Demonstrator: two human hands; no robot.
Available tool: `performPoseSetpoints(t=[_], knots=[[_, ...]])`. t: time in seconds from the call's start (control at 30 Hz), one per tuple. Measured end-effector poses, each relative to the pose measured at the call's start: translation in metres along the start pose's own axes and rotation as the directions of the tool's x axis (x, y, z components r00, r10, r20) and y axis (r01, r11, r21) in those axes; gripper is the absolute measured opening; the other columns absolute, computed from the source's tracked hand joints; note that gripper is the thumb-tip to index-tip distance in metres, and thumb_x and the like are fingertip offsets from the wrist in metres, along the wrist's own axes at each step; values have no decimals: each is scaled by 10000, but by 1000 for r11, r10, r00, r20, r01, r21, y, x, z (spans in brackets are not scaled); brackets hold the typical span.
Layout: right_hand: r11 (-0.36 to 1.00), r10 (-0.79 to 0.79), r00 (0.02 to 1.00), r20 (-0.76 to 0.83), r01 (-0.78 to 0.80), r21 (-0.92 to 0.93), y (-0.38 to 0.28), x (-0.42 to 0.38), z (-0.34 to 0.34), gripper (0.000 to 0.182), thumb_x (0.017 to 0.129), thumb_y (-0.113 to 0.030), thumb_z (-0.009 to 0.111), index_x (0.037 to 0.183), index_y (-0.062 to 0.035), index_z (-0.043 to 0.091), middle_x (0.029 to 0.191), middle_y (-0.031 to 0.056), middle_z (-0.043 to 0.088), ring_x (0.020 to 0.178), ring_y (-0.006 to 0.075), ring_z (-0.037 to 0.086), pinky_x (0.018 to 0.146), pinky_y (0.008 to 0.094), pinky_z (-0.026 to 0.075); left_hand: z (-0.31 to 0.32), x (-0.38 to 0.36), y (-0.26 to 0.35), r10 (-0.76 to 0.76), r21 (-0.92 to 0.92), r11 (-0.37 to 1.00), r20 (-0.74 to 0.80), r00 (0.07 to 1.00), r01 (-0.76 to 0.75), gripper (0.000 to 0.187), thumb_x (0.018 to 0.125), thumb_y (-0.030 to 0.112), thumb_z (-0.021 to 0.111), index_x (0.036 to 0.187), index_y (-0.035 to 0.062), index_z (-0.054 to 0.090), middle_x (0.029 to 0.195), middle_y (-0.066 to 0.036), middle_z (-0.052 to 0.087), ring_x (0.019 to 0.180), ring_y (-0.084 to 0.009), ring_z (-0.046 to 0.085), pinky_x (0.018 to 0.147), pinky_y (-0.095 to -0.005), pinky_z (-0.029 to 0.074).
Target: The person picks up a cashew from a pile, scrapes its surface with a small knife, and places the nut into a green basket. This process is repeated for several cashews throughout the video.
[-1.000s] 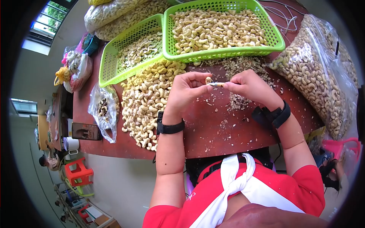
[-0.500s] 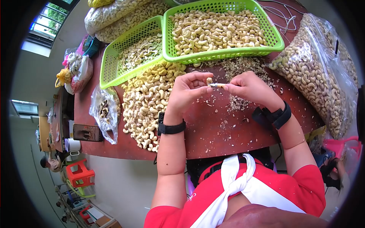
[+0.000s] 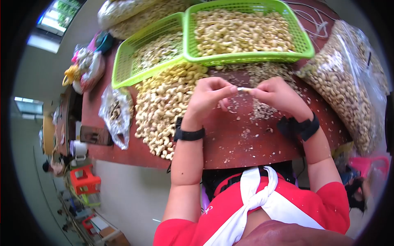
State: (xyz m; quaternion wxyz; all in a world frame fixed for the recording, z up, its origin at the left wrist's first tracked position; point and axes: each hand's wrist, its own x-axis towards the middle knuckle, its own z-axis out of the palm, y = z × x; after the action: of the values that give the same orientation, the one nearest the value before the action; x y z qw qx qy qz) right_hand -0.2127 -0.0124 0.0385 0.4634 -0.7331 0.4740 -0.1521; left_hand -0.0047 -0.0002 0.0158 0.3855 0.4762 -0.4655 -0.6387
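My left hand (image 3: 211, 96) is closed in a pinch above the table, with the thumb against the fingers. The cashew nut seen in it a moment ago is mostly hidden behind the thumb and fingertips. My right hand (image 3: 277, 96) grips a small knife (image 3: 245, 89) with a pale handle, its short blade at my left thumb tip. Both hands are almost touching. Left of them lies a heap of cashew nuts (image 3: 164, 106). Below and behind my right hand are scattered skin crumbs (image 3: 262, 110) on the red-brown table (image 3: 221, 151).
Two green baskets stand at the back, the larger (image 3: 250, 58) full of cashews, the smaller (image 3: 123, 78) with nut pieces. A big plastic bag of cashews (image 3: 340, 78) leans at right. Left are a small plastic bag (image 3: 119, 123), a phone (image 3: 96, 135) and a white mug (image 3: 79, 149).
The left hand has turned and its thumb has come over the nut. The knife blade has moved against that thumb. The whole view has shifted slightly.
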Motion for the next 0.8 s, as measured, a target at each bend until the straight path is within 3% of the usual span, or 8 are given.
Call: performPoseSetpoints(t=[0.13,0.27,0.3,0.4,0.43,0.63,0.7,0.8], knots=[[992,5,998,-70,3,122,6,3,1,378,820,-224,509,513,-16,436,464,-54,361,441,43,307,393,244,243,-3,0,-2,-57,-11,998,86,995,58,171,731,153,660,696,37,539,539,0,518,429,-51,472,389,-170,369],[988,-12,994,-111,29,150,21,7,-1,360,843,-227,487,535,-47,441,483,-66,363,440,23,309,394,213,236,-6,5,-14,118,-11,993,50,992,-117,146,698,100,675,692,45,540,548,7,519,434,-50,468,389,-170,357],[989,-1,995,-100,16,145,23,7,-2,368,854,-241,478,539,-53,443,483,-67,364,438,19,300,395,207,228,-6,3,-9,66,-29,997,-2,998,-66,131,681,53,674,707,29,547,577,-16,546,461,-64,496,407,-178,386],[986,-20,994,-111,38,163,31,11,-3,365,863,-248,467,549,-63,441,480,-71,355,432,15,293,393,201,215,-11,7,-15,118,-121,984,-90,989,-129,128,677,24,669,732,3,556,609,-47,574,492,-87,529,440,-188,424],[976,18,994,-108,6,217,27,10,-3,359,869,-253,458,559,-73,440,479,-73,346,427,14,289,389,197,207,-13,8,-17,121,-205,970,-62,991,-131,141,675,-3,661,767,-21,556,671,-85,595,552,-134,577,498,-220,478],[974,-16,984,-177,56,221,23,9,-4,363,867,-259,462,555,-74,439,483,-70,349,425,18,297,388,198,210,-10,5,-12,100,-495,857,-111,989,-143,149,706,37,644,804,-23,549,766,-117,597,689,-213,613,596,-298,523],[982,-43,977,-210,80,171,13,5,-4,368,856,-256,476,549,-54,455,487,-63,367,439,29,317,399,208,240,-12,7,-11,45,-466,880,-116,992,-94,111,731,56,626,783,-1,547,780,-125,602,700,-212,611,604,-297,518],[982,-48,974,-222,87,171,13,4,-5,350,841,-245,492,569,-25,484,488,-49,383,449,42,328,411,227,266,-15,10,-16,95,-518,847,-72,993,-119,60,737,7,601,744,19,543,838,-175,608,729,-201,612,621,-278,526]])
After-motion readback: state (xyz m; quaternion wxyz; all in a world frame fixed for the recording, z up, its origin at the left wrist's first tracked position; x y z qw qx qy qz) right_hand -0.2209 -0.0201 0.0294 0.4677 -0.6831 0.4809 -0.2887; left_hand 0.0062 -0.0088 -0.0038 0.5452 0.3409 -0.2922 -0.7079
